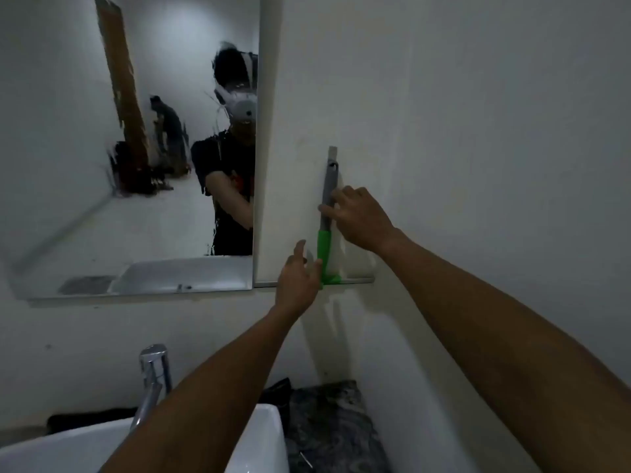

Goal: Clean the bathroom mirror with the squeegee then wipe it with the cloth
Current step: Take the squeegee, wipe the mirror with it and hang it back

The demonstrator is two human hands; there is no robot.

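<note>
Dim, soft and slightly blurred, with wide-angle bending at the edges.

Mirror (136, 165): glossy glass, being shown streaked and smeared across its right part. Squeegee (328, 206): smooth grey handle with a glossy green lower section, plastic by appearance. Tap (152, 380): polished chrome-like metal, being lit brightly on top. Basin (263, 435): smooth glossy white, ceramic by appearance. Wall (478, 131): matt, pale, faintly marked. Dark cloth (334, 428) at the basin's right edge: soft, mottled, matt.

Squeegee (327, 213) blade behind left hand (297, 278)
</note>
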